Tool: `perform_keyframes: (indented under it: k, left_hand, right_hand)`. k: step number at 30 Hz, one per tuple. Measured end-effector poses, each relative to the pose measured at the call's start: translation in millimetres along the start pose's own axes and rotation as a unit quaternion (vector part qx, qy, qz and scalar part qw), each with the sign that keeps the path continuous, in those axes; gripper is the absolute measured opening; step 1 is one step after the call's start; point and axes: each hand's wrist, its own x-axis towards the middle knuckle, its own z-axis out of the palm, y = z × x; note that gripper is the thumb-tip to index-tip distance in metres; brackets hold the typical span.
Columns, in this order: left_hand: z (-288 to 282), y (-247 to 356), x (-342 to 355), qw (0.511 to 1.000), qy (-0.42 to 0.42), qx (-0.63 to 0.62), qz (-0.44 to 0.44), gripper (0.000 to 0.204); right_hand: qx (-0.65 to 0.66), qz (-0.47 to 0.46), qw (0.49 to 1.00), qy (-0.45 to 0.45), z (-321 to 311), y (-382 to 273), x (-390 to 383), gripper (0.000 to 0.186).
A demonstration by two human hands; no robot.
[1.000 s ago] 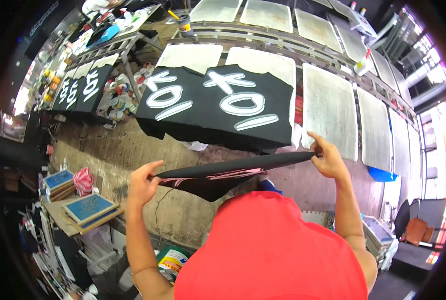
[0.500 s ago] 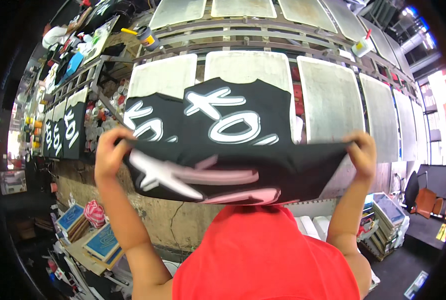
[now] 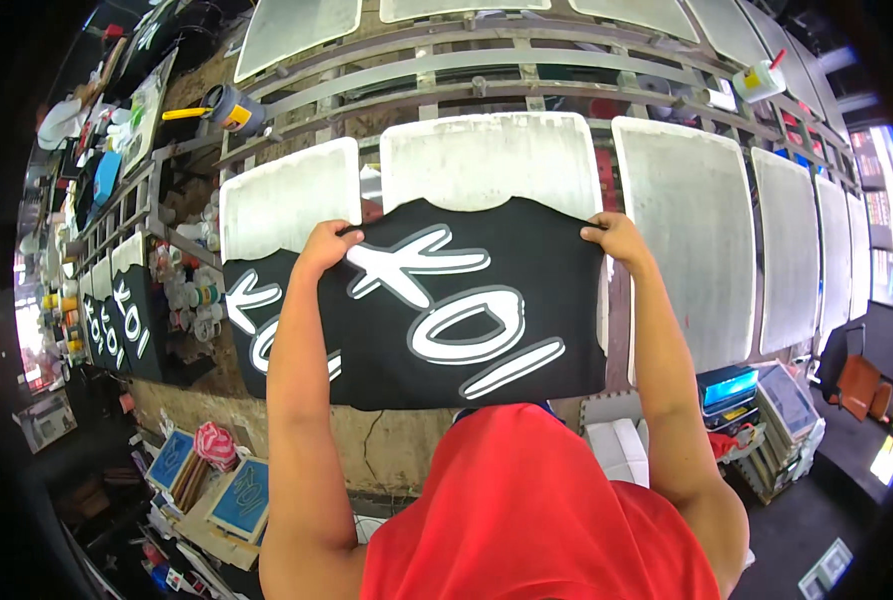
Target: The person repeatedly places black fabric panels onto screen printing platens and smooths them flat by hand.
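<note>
A black shirt panel with a bold white print edged in grey is spread out in front of me, its near part over a pale printing board. My left hand pinches its far left corner between thumb and fingers. At the far right corner, my right hand grips the fabric the same way. The neckline curve lies between my hands, farther from me. Just left, partly covered by my left forearm, a second black panel with a similar print lies on the neighbouring board.
More pale boards run along the rack to the right. A grey tub with a yellow handle stands on the rails at far left, a white tub at far right. Framed screens lean below left; stacked frames sit below right.
Both hands have moved away from me and closer together. The panel, earlier raised and folded toward me with its print blurred, is now spread flat with the print facing up.
</note>
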Motion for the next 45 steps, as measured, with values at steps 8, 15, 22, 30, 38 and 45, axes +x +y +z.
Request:
perform_keyframes:
  k: [8, 15, 22, 30, 38, 45]
  left_hand:
    - [-16, 28, 10, 0.985, -0.091, 0.147, -0.004, 0.029]
    - [17, 40, 6, 0.964, -0.002, 0.213, 0.157, 0.032]
    - [14, 39, 15, 0.988, -0.037, 0.141, 0.054, 0.032]
    - [16, 62, 5, 0.95, -0.034, 0.298, 0.086, 0.034]
    - [16, 55, 12, 0.961, -0.054, 0.259, 0.081, 0.031]
    - [20, 56, -5, 0.967, 0.029, 0.177, 0.18, 0.036]
  right_hand:
    - [0.127, 0.019, 0.978, -0.163, -7, -7, -4, 0.029]
    - [-0.158, -0.017, 0.987, -0.002, 0, -32, -7, 0.049]
    - [-0.128, 0.023, 0.99, -0.05, 4, -40, -3, 0.053]
    - [-0.157, -0.026, 0.984, -0.084, 13, -52, 3, 0.046]
    - [-0.176, -0.138, 0.972, -0.071, 17, -69, -9, 0.034]
    - [-0.074, -0.262, 0.95, -0.156, 23, -67, -38, 0.026]
